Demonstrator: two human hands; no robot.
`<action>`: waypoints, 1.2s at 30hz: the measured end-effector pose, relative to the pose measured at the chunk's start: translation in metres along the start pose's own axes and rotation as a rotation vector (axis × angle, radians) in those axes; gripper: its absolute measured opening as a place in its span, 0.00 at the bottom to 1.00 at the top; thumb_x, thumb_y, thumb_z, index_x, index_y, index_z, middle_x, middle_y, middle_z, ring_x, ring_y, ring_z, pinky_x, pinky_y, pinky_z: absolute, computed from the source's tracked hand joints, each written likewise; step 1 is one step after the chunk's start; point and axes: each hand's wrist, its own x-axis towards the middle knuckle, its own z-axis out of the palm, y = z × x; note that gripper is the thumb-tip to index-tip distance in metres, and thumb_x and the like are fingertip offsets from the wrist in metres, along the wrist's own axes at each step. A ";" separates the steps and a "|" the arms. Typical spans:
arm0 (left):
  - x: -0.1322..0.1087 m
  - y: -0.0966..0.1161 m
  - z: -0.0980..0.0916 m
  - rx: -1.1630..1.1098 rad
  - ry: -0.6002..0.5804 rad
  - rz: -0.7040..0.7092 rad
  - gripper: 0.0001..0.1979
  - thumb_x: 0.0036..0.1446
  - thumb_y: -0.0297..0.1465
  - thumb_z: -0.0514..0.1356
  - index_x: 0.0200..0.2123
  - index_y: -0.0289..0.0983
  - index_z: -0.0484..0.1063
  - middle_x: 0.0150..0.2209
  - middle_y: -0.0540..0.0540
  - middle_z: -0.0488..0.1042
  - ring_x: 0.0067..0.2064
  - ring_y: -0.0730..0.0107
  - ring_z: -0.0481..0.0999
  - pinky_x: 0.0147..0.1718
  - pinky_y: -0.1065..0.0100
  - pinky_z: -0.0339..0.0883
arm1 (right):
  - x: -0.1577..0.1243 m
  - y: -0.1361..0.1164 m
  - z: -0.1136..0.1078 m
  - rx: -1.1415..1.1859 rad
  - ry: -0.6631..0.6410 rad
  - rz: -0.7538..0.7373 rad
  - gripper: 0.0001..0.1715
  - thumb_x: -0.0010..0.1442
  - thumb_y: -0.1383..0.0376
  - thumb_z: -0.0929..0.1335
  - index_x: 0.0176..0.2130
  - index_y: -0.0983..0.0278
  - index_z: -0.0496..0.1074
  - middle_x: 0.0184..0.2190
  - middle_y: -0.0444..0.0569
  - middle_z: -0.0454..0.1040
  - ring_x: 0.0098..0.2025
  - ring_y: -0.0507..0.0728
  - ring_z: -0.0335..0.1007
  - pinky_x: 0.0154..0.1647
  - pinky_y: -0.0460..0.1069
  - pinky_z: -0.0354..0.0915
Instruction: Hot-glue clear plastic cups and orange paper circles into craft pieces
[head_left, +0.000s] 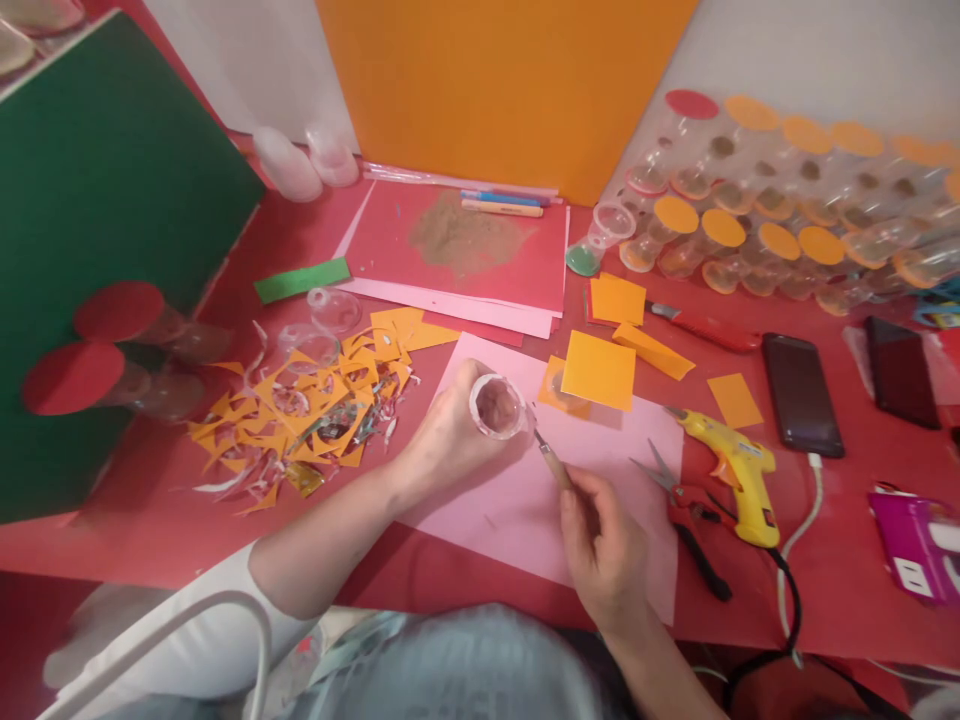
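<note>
My left hand point(450, 435) is wrapped round a clear plastic cup-like piece point(498, 406), its round open rim facing up. A thin tool with a wooden handle point(553, 464) is pinched in my right hand point(604, 535), its narrow metal tip beside the rim on the right. Both hands are above a pink paper sheet point(480, 530). An orange paper square point(600, 370) lies at that sheet's upper edge. Behind, a heap of brown powder point(469, 232) rests on a red sheet point(382, 225).
Orange scraps point(315, 410) lie left. To the right are scissors point(686, 500), a yellow glue gun point(739, 470) with its cord, a red cutter point(709, 327) and a phone point(802, 395). Clear bottle pieces with orange discs point(724, 228) line the back right; a green panel point(112, 220) stands left.
</note>
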 end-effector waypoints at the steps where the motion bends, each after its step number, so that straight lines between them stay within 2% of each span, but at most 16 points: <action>1: 0.000 0.000 -0.001 -0.020 -0.011 0.014 0.16 0.50 0.36 0.64 0.33 0.43 0.57 0.30 0.53 0.73 0.29 0.71 0.73 0.30 0.67 0.66 | -0.001 0.000 0.001 -0.034 0.005 -0.044 0.09 0.70 0.66 0.62 0.46 0.62 0.71 0.31 0.50 0.81 0.29 0.56 0.79 0.26 0.47 0.74; 5: -0.002 0.007 -0.007 0.003 0.026 -0.012 0.20 0.46 0.36 0.68 0.35 0.43 0.58 0.31 0.53 0.73 0.29 0.71 0.73 0.28 0.68 0.67 | -0.004 0.001 0.001 -0.166 -0.060 -0.099 0.10 0.68 0.67 0.63 0.45 0.61 0.73 0.34 0.51 0.78 0.35 0.59 0.78 0.34 0.51 0.76; 8: -0.005 0.017 -0.010 0.058 -0.039 -0.033 0.20 0.44 0.34 0.68 0.33 0.43 0.58 0.28 0.55 0.73 0.27 0.71 0.73 0.26 0.70 0.65 | -0.001 0.000 -0.005 -0.221 -0.103 -0.123 0.10 0.69 0.64 0.64 0.44 0.61 0.75 0.37 0.53 0.77 0.37 0.61 0.76 0.36 0.56 0.76; 11: -0.009 0.021 -0.010 0.074 -0.178 0.019 0.16 0.48 0.32 0.65 0.33 0.43 0.57 0.26 0.55 0.74 0.25 0.72 0.74 0.25 0.70 0.65 | 0.010 -0.002 -0.015 -0.083 -0.083 -0.103 0.09 0.70 0.61 0.65 0.45 0.60 0.74 0.36 0.51 0.77 0.35 0.58 0.76 0.35 0.52 0.76; 14: -0.013 0.020 -0.009 0.085 -0.291 0.065 0.16 0.49 0.32 0.64 0.33 0.43 0.57 0.27 0.55 0.74 0.25 0.72 0.75 0.25 0.71 0.64 | 0.026 -0.005 -0.022 0.142 -0.135 0.009 0.10 0.71 0.58 0.66 0.44 0.61 0.73 0.33 0.47 0.78 0.31 0.55 0.77 0.30 0.47 0.74; 20: -0.014 0.018 -0.007 0.098 -0.388 0.091 0.18 0.48 0.31 0.66 0.34 0.44 0.56 0.29 0.53 0.76 0.28 0.69 0.78 0.28 0.70 0.68 | 0.047 -0.010 -0.017 0.307 -0.256 0.191 0.18 0.65 0.49 0.70 0.35 0.61 0.73 0.25 0.43 0.78 0.23 0.52 0.74 0.22 0.44 0.69; 26: -0.013 0.013 -0.006 0.112 -0.420 0.133 0.16 0.51 0.29 0.62 0.33 0.44 0.54 0.29 0.54 0.74 0.27 0.73 0.75 0.26 0.72 0.66 | 0.055 -0.012 -0.011 0.413 -0.361 0.349 0.19 0.60 0.50 0.72 0.27 0.60 0.69 0.20 0.42 0.76 0.20 0.52 0.72 0.21 0.44 0.68; 32: -0.014 0.006 -0.005 0.148 -0.436 0.225 0.14 0.54 0.29 0.60 0.35 0.44 0.52 0.28 0.56 0.70 0.25 0.75 0.72 0.26 0.73 0.64 | 0.055 -0.008 -0.010 0.472 -0.421 0.426 0.17 0.61 0.52 0.69 0.27 0.60 0.70 0.20 0.42 0.74 0.20 0.52 0.69 0.21 0.44 0.66; 36: -0.014 0.005 -0.005 0.194 -0.416 0.206 0.14 0.56 0.29 0.60 0.35 0.43 0.53 0.27 0.56 0.69 0.24 0.75 0.71 0.25 0.74 0.63 | 0.053 -0.006 -0.009 0.498 -0.422 0.434 0.16 0.62 0.54 0.69 0.27 0.60 0.70 0.19 0.42 0.73 0.20 0.51 0.67 0.20 0.43 0.64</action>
